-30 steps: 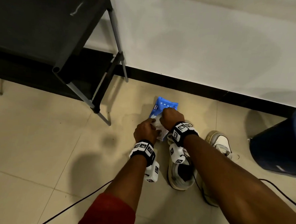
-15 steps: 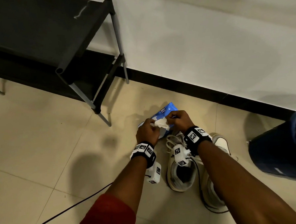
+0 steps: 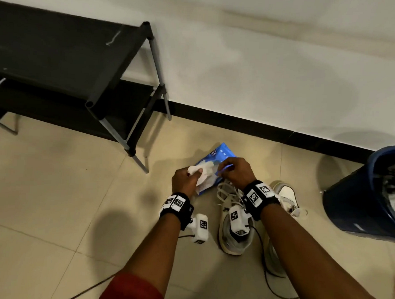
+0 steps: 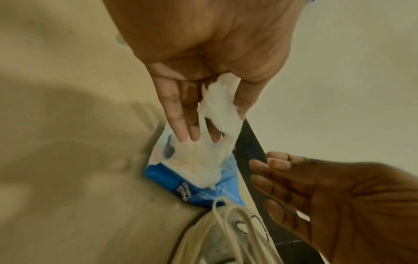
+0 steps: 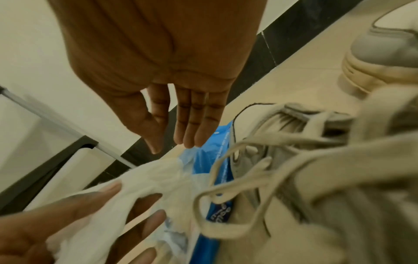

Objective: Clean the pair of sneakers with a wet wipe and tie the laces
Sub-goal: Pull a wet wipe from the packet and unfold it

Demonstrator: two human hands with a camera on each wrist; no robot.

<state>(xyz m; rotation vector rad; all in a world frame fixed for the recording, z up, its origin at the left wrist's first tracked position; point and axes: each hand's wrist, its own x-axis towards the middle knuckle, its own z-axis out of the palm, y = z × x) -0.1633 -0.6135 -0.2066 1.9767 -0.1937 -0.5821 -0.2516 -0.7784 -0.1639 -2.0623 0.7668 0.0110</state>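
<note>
**Wipe coming out of the pack, left hand on it**

Down on the tiled floor [image 3: 52,199] we go. Biggest thing in view is the black rack [image 3: 59,57], up at the far left against the wall [image 3: 264,73]. At the right edge stands a dark blue bin [image 3: 358,203] with something pale inside.

Centre stage, the pair of sneakers [image 3: 234,220] sits side by side near the wall, toes pointing to the skirting, the right one largely under the right forearm. Their laces [image 5: 260,160] lie loose and untied across the tongue of the left shoe.

Just beyond the left toe, touching it in the wrist views, lies the blue pack [image 3: 216,155], its opening ragged with white sheet bulging out.

Now the hands. The left hand [image 3: 185,180] pinches the wipe [image 4: 221,109] between thumb and fingers, the other fingers straight and pointing down at the pack; the wipe stretches from that pinch to the pack's opening, still joined there. The right hand [image 3: 234,172] hovers just over the pack's right side, fingers [image 5: 192,125] straight and close together, thumb a little apart, holding nothing that I can see.

Each wrist carries a black band with a white camera block.
</note>
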